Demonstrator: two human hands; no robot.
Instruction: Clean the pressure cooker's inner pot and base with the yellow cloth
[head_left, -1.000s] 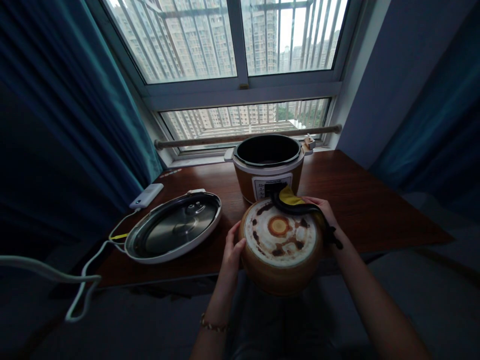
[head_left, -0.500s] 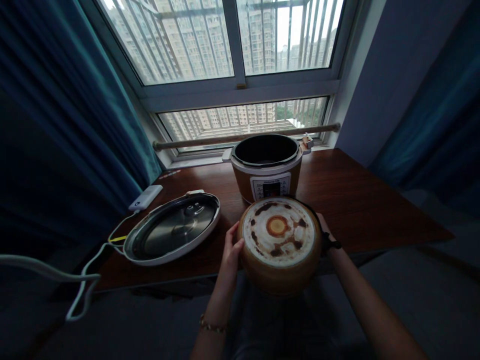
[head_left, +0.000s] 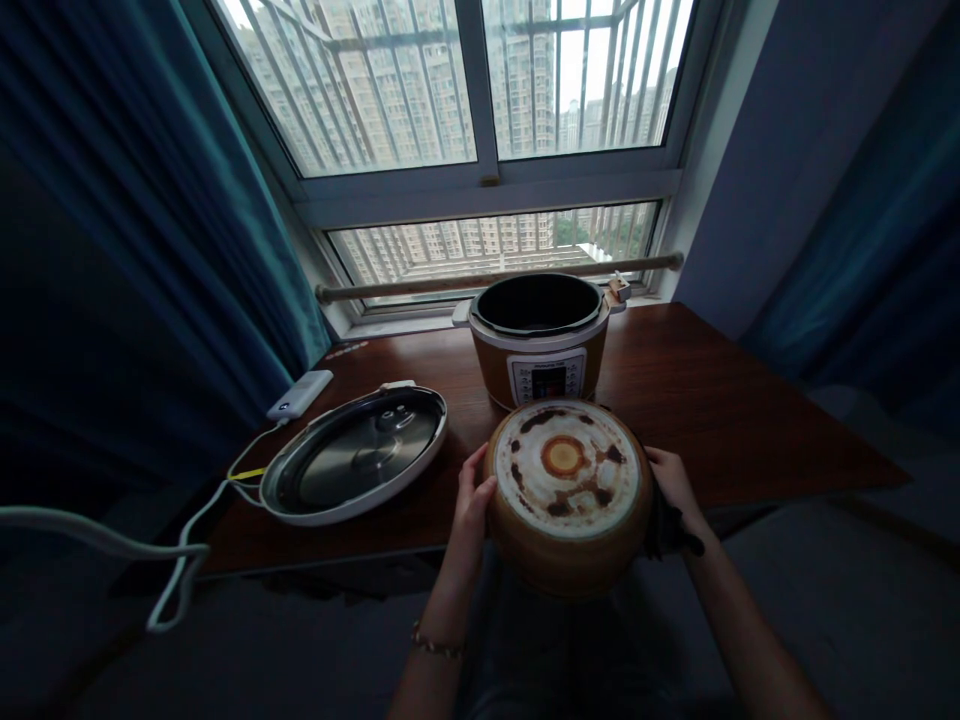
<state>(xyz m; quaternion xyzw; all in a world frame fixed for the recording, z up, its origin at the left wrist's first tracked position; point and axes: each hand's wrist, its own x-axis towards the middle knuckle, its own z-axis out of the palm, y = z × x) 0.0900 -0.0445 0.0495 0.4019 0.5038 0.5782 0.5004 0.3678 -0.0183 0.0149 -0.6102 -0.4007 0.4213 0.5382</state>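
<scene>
1. The left hand (head_left: 474, 500) grips the left side of the brown pot (head_left: 568, 500), its thumb and fingers curved against the wall.
2. The right hand (head_left: 679, 490) is at the pot's right side, fingers bent towards it, tips partly hidden.
3. The bare left forearm (head_left: 442, 610) rises from below and left of the pot.
4. The bare right forearm (head_left: 742, 610) slants up from the pot's lower right.

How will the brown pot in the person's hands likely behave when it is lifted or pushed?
The brown pot is probably stiff, since its wall shows no sag between the left hand and right hand. On its side it may roll, being round; standing on its broad, flat base, it should resist tipping.
</scene>
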